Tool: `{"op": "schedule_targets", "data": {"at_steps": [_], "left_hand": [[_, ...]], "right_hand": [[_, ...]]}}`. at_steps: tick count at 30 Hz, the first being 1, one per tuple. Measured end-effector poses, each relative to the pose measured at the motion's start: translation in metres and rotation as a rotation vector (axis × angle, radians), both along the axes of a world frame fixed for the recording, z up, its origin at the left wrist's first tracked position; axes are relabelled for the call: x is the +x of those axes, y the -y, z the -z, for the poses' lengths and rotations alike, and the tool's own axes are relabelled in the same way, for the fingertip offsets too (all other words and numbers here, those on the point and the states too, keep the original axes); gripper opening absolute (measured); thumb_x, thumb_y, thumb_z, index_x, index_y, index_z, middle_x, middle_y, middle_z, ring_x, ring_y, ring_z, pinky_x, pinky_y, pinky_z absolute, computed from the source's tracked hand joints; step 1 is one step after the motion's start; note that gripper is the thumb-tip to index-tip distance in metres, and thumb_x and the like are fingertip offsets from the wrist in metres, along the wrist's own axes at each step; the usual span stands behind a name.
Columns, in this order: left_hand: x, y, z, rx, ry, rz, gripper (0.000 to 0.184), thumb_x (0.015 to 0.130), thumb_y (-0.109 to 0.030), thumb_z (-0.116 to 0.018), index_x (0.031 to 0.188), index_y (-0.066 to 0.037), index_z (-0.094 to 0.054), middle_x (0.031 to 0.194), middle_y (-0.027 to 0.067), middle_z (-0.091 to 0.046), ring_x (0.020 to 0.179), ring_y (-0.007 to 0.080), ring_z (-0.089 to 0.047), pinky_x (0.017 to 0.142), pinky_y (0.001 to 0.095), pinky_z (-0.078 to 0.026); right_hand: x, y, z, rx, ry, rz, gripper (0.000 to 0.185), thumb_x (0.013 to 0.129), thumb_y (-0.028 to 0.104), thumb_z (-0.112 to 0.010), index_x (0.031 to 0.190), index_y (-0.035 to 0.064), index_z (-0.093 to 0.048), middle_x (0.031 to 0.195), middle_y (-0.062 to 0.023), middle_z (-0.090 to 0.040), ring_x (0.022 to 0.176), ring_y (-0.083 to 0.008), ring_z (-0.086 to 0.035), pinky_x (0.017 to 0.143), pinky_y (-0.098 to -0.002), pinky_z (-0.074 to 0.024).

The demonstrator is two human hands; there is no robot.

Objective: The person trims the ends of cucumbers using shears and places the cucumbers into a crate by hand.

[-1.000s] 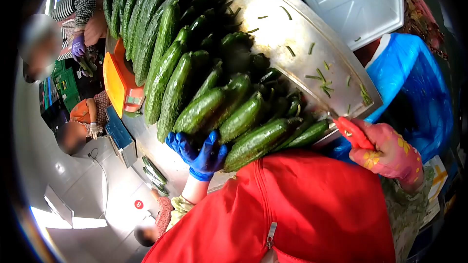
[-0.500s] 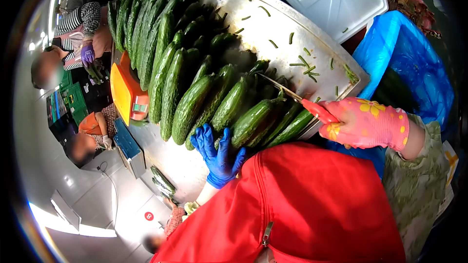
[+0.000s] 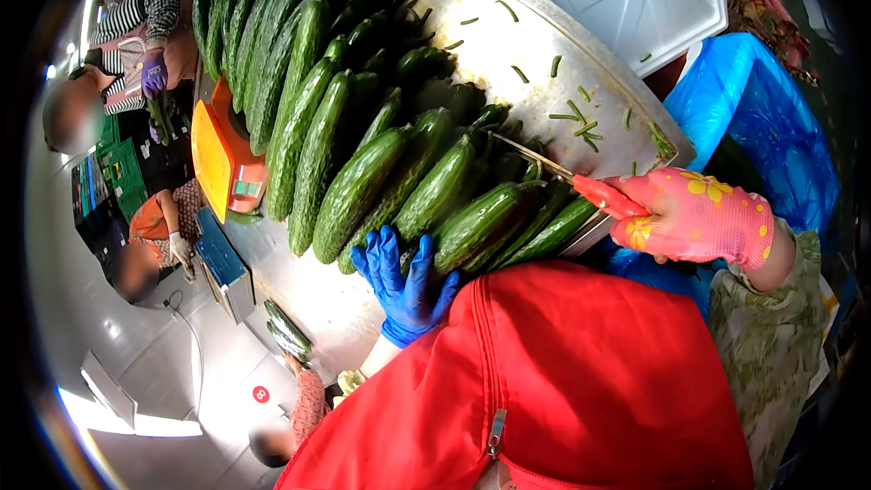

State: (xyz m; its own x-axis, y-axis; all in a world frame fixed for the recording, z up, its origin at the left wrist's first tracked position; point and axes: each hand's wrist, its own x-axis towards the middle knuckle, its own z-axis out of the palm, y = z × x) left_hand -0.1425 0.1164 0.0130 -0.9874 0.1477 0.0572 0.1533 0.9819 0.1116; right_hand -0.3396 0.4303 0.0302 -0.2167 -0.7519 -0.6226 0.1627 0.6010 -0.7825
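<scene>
Green cucumbers lie side by side in a long row on the pale table. My left hand, in a blue glove, rests with spread fingers against the near ends of several of them. In a pink flowered glove, my right hand grips the red handle of a thin-bladed knife. The narrow blade reaches left over the far ends of the cucumbers. Whether its tip touches one I cannot tell. Short cut stem pieces are scattered on the table beyond the blade.
A blue plastic bag stands open at the right, beside a white lid-like panel. An orange scale-like device sits left of the row. Co-workers, one with a purple-gloved hand, are across the table near green crates.
The view has turned slightly. My right hand and the knife sit a little further right in the picture. My left hand stays spread against the cucumbers.
</scene>
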Motion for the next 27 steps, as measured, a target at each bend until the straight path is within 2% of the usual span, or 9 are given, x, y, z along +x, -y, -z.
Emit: {"op": "schedule_targets", "data": {"at_steps": [5, 8, 11, 14, 17, 19, 21, 27], "left_hand": [[-0.002, -0.001, 0.001, 0.012, -0.026, 0.033, 0.061, 0.076, -0.035, -0.069, 0.127, -0.005, -0.056, 0.143, 0.0267, -0.035, 0.135, 0.0427, -0.031, 0.110, 0.0600, -0.011], [-0.002, -0.001, 0.000, 0.008, -0.028, 0.035, 0.061, 0.076, -0.035, -0.069, 0.127, -0.005, -0.056, 0.143, 0.0264, -0.035, 0.135, 0.0423, -0.031, 0.110, 0.0599, -0.011], [-0.002, -0.001, 0.001, 0.008, -0.028, 0.035, 0.060, 0.076, -0.035, -0.069, 0.127, -0.005, -0.056, 0.143, 0.0262, -0.035, 0.135, 0.0422, -0.031, 0.110, 0.0598, -0.011], [-0.003, -0.001, 0.000, 0.004, -0.018, 0.034, 0.061, 0.075, -0.034, -0.069, 0.127, -0.006, -0.057, 0.143, 0.0259, -0.035, 0.135, 0.0421, -0.031, 0.110, 0.0593, -0.011], [-0.001, 0.001, 0.001, 0.004, -0.019, 0.013, 0.059, 0.075, -0.035, -0.069, 0.126, -0.008, -0.058, 0.143, 0.0244, -0.036, 0.135, 0.0408, -0.031, 0.110, 0.0585, -0.012], [0.000, -0.002, 0.000, 0.010, -0.004, -0.029, 0.055, 0.075, -0.038, -0.070, 0.124, -0.014, -0.061, 0.143, 0.0222, -0.037, 0.135, 0.0393, -0.031, 0.111, 0.0578, -0.014], [0.000, -0.002, 0.001, 0.019, -0.009, -0.033, 0.054, 0.075, -0.038, -0.070, 0.123, -0.014, -0.061, 0.143, 0.0218, -0.037, 0.135, 0.0389, -0.031, 0.111, 0.0576, -0.014], [-0.001, -0.001, -0.001, 0.014, 0.002, -0.037, 0.053, 0.075, -0.037, -0.070, 0.123, -0.015, -0.062, 0.143, 0.0212, -0.037, 0.135, 0.0377, -0.032, 0.111, 0.0567, -0.013]], "right_hand": [[0.001, 0.003, 0.001, 0.045, 0.082, 0.037, 0.046, 0.085, 0.024, -0.055, 0.126, 0.0010, -0.052, 0.058, -0.0096, -0.055, 0.049, -0.0162, -0.058, 0.050, -0.0318, -0.0459], [0.001, 0.004, -0.001, -0.012, -0.013, -0.016, 0.044, 0.087, 0.022, -0.046, 0.124, 0.0016, -0.053, 0.079, -0.0212, -0.060, 0.073, -0.0381, -0.060, 0.068, -0.0433, -0.0458], [0.002, 0.008, -0.005, 0.119, 0.079, 0.050, 0.042, 0.085, 0.019, -0.049, 0.123, 0.0030, -0.055, 0.076, -0.0224, -0.060, 0.073, -0.0384, -0.060, 0.066, -0.0441, -0.0452], [0.016, -0.001, 0.000, 0.052, -0.111, 0.122, 0.045, 0.084, 0.018, -0.052, 0.127, 0.0069, -0.052, 0.077, -0.0225, -0.060, 0.073, -0.0384, -0.060, 0.065, -0.0442, -0.0450], [0.018, -0.019, -0.012, 0.078, -0.156, 0.160, 0.047, 0.083, 0.017, -0.053, 0.130, 0.0096, -0.051, 0.076, -0.0217, -0.059, 0.072, -0.0380, -0.060, 0.064, -0.0438, -0.0451], [0.014, -0.023, -0.028, 0.127, -0.143, 0.054, 0.049, 0.082, 0.017, -0.055, 0.130, 0.0109, -0.051, 0.076, -0.0198, -0.060, 0.071, -0.0366, -0.060, 0.064, -0.0433, -0.0454], [0.015, -0.024, -0.035, 0.131, -0.125, -0.006, 0.051, 0.080, 0.016, -0.056, 0.131, 0.0109, -0.050, 0.076, -0.0190, -0.060, 0.071, -0.0359, -0.060, 0.064, -0.0435, -0.0454], [0.015, -0.012, -0.031, 0.078, -0.303, -0.087, 0.050, 0.083, 0.017, -0.050, 0.133, 0.0127, -0.050, 0.082, -0.0168, -0.063, 0.072, -0.0347, -0.061, 0.066, -0.0435, -0.0484]]}}
